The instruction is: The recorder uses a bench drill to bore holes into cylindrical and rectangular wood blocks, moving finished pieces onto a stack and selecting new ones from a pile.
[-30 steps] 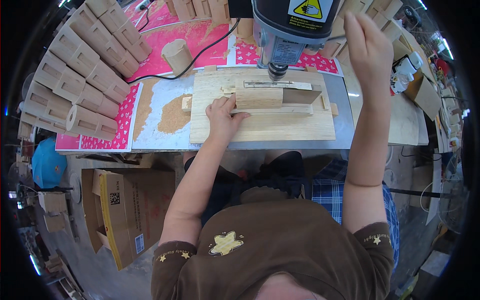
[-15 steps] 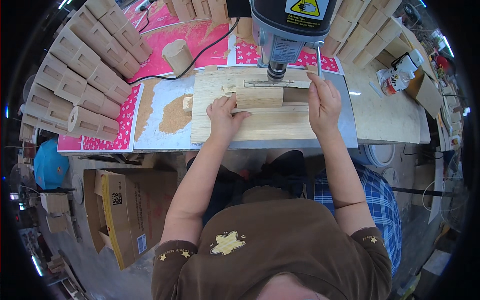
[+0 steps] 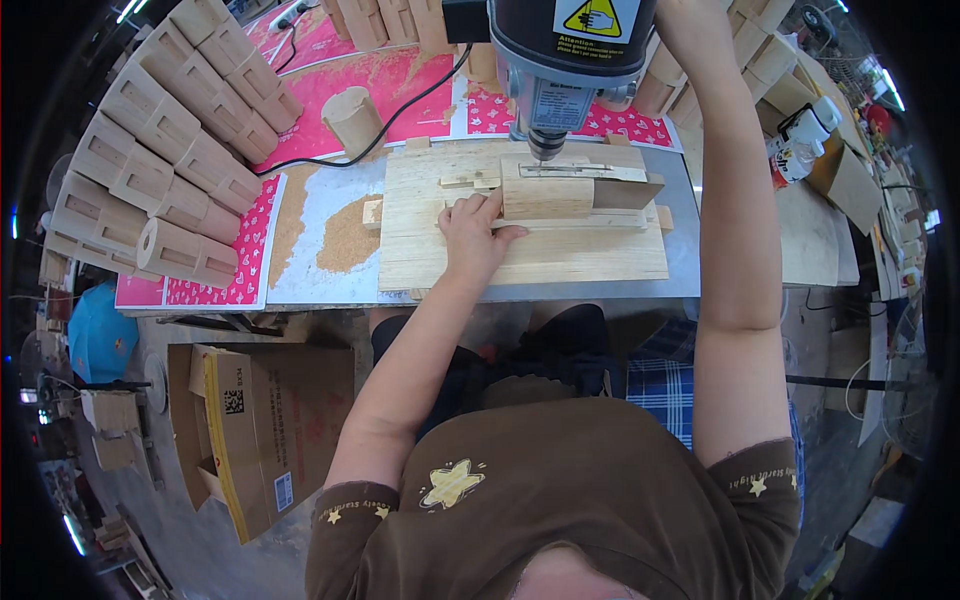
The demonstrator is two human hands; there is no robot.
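Note:
A pale wooden block (image 3: pixel 547 198) lies on a flat wooden board (image 3: pixel 430 250) that has strips and stops fixed to it. My left hand (image 3: pixel 472 235) is at the block's left end, index finger against it, thumb along the strip in front. Over the block hangs a drill press (image 3: pixel 565 95), its chuck (image 3: pixel 547 144) above the slot (image 3: pixel 565 170) in the block's top. A brown-grey piece (image 3: pixel 625 193) adjoins the block's right end. My right hand (image 3: pixel 692 30) reaches up beside the press head, its fingers hidden or cut off at the top edge.
Stacked slotted wooden pieces (image 3: pixel 150 170) stand at the left, and a single round one (image 3: pixel 352 120) behind. A black cable (image 3: pixel 400 110) crosses the table near sawdust (image 3: pixel 350 235). White bottles (image 3: pixel 805 140) stand at right; a cardboard box (image 3: pixel 270 430) sits below left.
My right hand has left the front of the board and gone up beside the press head. The block has shifted right along the board, with my left hand following it.

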